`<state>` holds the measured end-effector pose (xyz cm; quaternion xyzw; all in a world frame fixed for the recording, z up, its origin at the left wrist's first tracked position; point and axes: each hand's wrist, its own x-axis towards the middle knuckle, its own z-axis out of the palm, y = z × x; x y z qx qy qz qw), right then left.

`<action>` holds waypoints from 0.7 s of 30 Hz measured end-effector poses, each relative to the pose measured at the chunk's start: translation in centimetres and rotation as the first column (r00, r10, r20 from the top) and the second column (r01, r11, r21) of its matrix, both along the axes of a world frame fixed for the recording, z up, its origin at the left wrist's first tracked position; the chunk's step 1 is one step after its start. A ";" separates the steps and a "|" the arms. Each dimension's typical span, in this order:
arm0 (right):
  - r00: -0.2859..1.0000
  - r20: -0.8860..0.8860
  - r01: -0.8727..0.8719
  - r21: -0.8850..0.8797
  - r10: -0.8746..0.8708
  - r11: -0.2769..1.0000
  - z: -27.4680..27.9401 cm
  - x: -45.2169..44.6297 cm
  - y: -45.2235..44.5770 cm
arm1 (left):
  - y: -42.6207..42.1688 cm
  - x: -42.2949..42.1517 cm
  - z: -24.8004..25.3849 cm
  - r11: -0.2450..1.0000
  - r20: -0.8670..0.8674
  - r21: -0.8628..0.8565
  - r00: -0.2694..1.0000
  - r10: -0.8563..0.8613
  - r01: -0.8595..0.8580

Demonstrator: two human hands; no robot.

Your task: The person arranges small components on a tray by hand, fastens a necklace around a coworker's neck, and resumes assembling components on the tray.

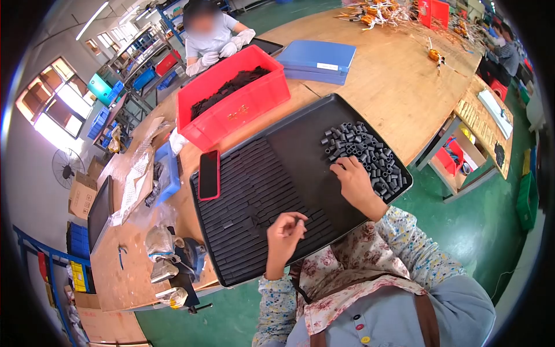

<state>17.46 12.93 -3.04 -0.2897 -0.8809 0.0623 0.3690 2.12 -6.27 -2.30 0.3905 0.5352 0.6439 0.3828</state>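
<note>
A black tray lies at the table edge in front of me. Rows of flat black strips fill its left part, and a heap of short black tubes sits on the right. My right hand is at the near-left side of the heap, fingers bent together; what they pinch, if anything, is hidden. Over the strips, my left hand is raised with thumb and fingers drawn together, and I cannot make out anything between them. A phone in a red case rests on the tray's left edge.
Behind the tray stand a red bin of black pieces and a blue folder. A blue tray and bagged items lie left. Across the table sits a person in white gloves. Wired parts lie farther back.
</note>
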 end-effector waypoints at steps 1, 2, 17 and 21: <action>0.997 0.073 -0.005 -0.006 0.005 1.000 -0.4 0.2 0.7 | 0.3 0.3 -0.7 0.999 0.062 -0.015 0.997 -0.044 0.045; 0.997 0.072 -0.007 -0.003 0.007 1.000 -0.6 0.4 0.8 | 0.5 0.9 -0.8 0.999 0.070 -0.038 0.997 -0.029 0.032; 0.998 0.000 -0.056 -0.098 0.056 0.994 0.3 0.5 -0.2 | 0.1 0.4 -1.9 0.987 0.094 -0.137 0.993 -0.069 0.081; 0.966 -0.209 -0.243 -0.535 0.151 0.809 0.2 0.2 -2.4 | 0.2 0.8 -1.5 0.989 0.080 -0.138 0.996 -0.035 0.046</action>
